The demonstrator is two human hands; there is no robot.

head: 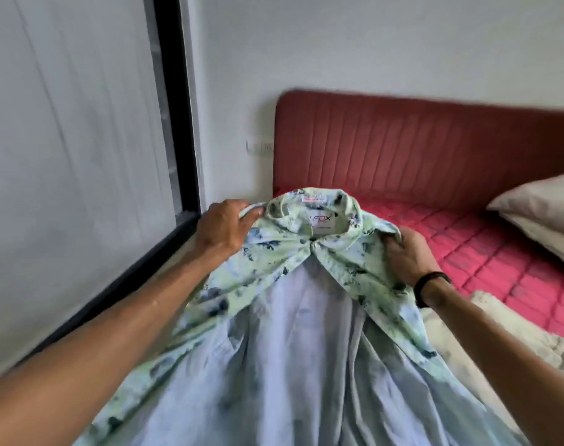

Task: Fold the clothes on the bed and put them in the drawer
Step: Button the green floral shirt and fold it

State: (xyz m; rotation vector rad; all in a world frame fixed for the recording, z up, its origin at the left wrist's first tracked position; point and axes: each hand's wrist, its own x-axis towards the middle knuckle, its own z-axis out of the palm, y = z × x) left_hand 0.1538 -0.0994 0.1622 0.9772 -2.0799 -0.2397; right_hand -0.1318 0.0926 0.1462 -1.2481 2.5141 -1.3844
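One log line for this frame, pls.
stage: shirt held up, unfolded | left hand: grips shoulder | right hand: grips shoulder | below: bed

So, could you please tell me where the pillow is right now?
In the head view the pillow lies at the far right on the red mattress, below the red headboard, beyond the right hand.

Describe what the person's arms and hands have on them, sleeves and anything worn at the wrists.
Both forearms are bare, with no sleeves in view. The right hand has a black band round its wrist. The left hand wears nothing on hand or wrist. No gloves or rings show on either hand.
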